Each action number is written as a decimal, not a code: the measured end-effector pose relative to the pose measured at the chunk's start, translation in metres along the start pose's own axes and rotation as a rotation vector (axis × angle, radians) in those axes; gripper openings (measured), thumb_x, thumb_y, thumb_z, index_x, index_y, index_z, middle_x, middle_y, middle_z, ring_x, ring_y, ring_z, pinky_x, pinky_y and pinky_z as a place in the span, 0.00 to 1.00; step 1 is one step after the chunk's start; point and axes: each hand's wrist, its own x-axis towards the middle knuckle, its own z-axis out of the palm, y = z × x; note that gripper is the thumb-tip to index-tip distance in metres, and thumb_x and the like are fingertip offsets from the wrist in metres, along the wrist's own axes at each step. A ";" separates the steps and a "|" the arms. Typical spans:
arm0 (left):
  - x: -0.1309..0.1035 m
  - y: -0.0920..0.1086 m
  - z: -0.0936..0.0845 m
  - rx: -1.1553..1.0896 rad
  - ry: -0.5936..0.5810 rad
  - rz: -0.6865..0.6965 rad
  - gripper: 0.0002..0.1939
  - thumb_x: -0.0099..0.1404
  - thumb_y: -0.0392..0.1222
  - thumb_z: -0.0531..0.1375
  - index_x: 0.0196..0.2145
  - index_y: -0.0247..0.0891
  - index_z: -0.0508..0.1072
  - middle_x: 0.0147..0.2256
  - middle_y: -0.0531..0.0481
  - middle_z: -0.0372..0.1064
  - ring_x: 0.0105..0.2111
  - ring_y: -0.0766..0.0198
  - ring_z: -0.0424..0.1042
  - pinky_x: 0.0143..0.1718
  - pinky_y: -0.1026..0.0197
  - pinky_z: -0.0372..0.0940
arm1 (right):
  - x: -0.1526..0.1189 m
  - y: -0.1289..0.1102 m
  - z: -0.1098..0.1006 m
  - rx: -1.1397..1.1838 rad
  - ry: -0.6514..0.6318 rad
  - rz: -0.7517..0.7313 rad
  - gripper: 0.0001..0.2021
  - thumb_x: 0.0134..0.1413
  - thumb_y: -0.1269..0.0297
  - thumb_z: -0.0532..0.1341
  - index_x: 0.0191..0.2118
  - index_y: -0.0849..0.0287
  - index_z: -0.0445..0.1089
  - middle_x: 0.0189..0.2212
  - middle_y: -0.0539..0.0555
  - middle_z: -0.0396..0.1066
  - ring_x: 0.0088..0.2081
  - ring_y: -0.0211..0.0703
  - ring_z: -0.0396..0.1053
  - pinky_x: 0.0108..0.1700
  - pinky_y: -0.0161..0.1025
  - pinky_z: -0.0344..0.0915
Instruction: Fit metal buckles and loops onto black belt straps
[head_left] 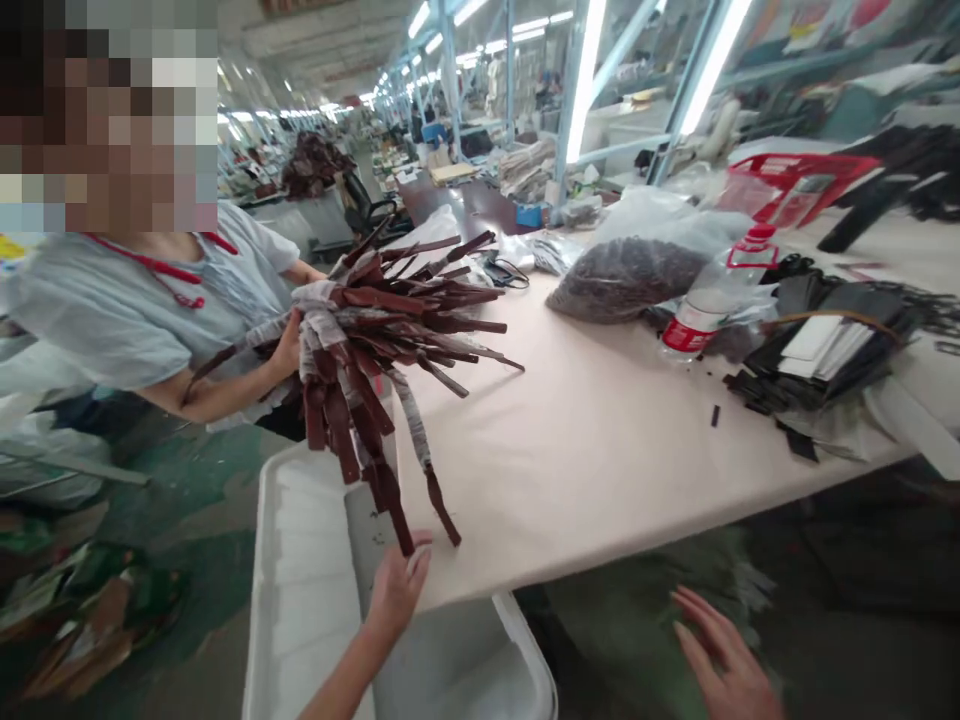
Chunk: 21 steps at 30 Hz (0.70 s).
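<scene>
A large bundle of dark brown straps [360, 400], partly wrapped in pale material, is held up by a co-worker at the left, over the table corner. Beneath it my left hand [397, 588] is closed at the table edge, its fingers at the lower end of one brown strap [400, 525]. Part of that grip is hidden. My right hand [724, 655] is held in the air below the front edge of the table, open, with thumb and fingers apart and nothing in it.
A pale table [540, 470] stretches ahead. A white bin [281, 560] stands under its left corner. On the table are a bag of dark material [630, 275], a plastic bottle [697, 315] and bundled black strips [832, 340]. The co-worker [232, 290] stands at the left.
</scene>
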 end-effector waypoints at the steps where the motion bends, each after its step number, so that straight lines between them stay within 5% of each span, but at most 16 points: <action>1: 0.026 0.004 0.002 -0.019 0.041 0.023 0.18 0.57 0.57 0.60 0.36 0.41 0.78 0.40 0.42 0.78 0.45 0.49 0.76 0.54 0.47 0.68 | 0.027 -0.017 0.016 -0.006 0.006 -0.101 0.21 0.59 0.47 0.53 0.49 0.52 0.73 0.54 0.57 0.73 0.53 0.54 0.73 0.55 0.47 0.71; 6: 0.107 0.003 -0.006 -0.051 0.323 -0.010 0.15 0.62 0.52 0.56 0.36 0.38 0.75 0.37 0.42 0.77 0.39 0.53 0.76 0.47 0.50 0.70 | 0.147 -0.089 0.088 -0.168 0.066 -0.443 0.23 0.63 0.52 0.49 0.55 0.59 0.68 0.59 0.63 0.65 0.58 0.55 0.67 0.61 0.52 0.63; 11: 0.149 -0.009 -0.027 -0.118 0.501 -0.083 0.21 0.63 0.55 0.54 0.45 0.35 0.71 0.44 0.40 0.75 0.44 0.52 0.75 0.49 0.51 0.69 | 0.178 -0.112 0.131 -0.462 0.116 -0.428 0.27 0.63 0.54 0.44 0.57 0.62 0.67 0.60 0.65 0.65 0.62 0.61 0.60 0.63 0.61 0.55; 16: 0.143 -0.023 -0.004 -0.113 0.446 -0.123 0.30 0.62 0.53 0.56 0.55 0.31 0.67 0.54 0.33 0.70 0.52 0.49 0.72 0.52 0.50 0.69 | 0.175 -0.109 0.134 -0.494 0.111 -0.450 0.28 0.62 0.52 0.45 0.58 0.64 0.67 0.61 0.66 0.64 0.62 0.60 0.61 0.63 0.60 0.56; 21: 0.105 -0.045 0.051 0.341 0.286 -0.054 0.33 0.59 0.44 0.56 0.63 0.35 0.65 0.65 0.39 0.60 0.67 0.48 0.55 0.68 0.48 0.52 | 0.183 -0.100 0.134 -0.438 0.129 -0.458 0.28 0.59 0.50 0.47 0.56 0.60 0.70 0.59 0.65 0.67 0.60 0.62 0.65 0.60 0.61 0.61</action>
